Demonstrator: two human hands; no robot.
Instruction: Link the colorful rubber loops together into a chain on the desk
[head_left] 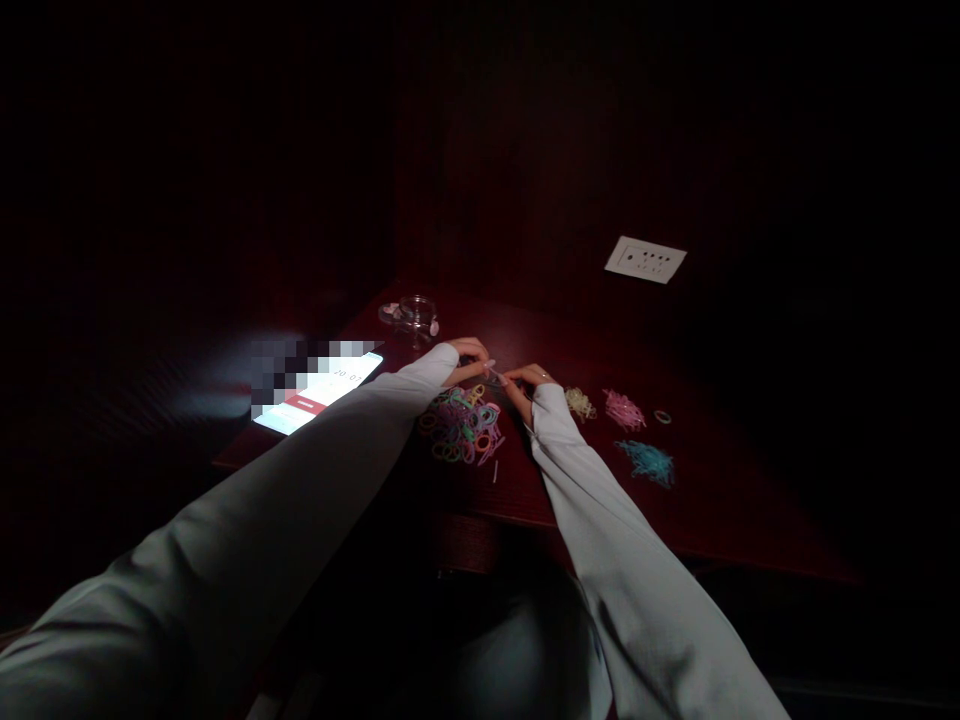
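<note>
My left hand (469, 355) and my right hand (529, 380) meet above the dark red table. Their fingers are closed in a pinch on a small pale hair tie (496, 374), stretched between the fingertips; its exact shape is too small to make out. Just below them lies a mixed pile of hair ties (465, 425) in purple, green, orange and pink. To the right of my right hand are a pale yellow pile (580, 403), a pink pile (624, 410) and a blue pile (648, 462). A single greenish hair tie (662, 417) lies apart on the far right.
A lit phone (322, 395) lies at the table's left side, partly behind my left sleeve. Toward the back left stands a clear jar (417, 312) with small pale things beside it. A white wall socket (646, 259) is on the dark wall. The table's front edge (517, 518) runs below.
</note>
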